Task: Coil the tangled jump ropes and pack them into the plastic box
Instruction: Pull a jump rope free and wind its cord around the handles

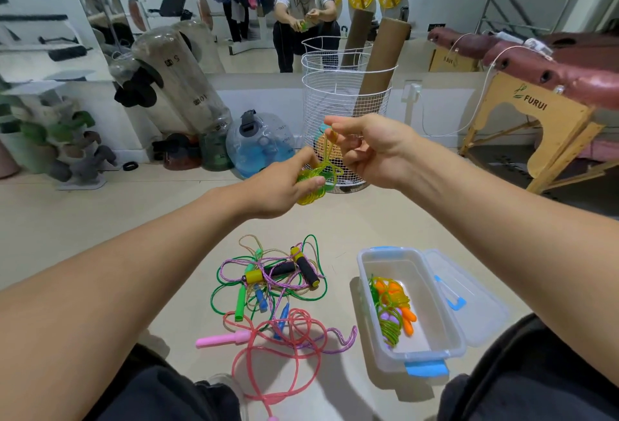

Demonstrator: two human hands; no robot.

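Note:
My left hand (284,187) grips a coiled yellow-green jump rope (311,187) held up in front of me. My right hand (371,146) pinches a strand of that rope (330,149) just above the coil. On the floor below lies a tangle of ropes (271,281) in green, purple and pink, with black-and-yellow, green, blue and pink handles. A loose pink rope (278,353) loops nearest my knees. The clear plastic box (371,337) with blue latches sits open at the right, with a coiled rope with orange handles (393,311) inside.
The box lid (469,300) lies hinged open to the right. A white wire basket (345,99) with cardboard tubes stands behind my hands. Water jugs (258,142) and dumbbells line the mirrored wall. A massage table (536,112) stands at the right.

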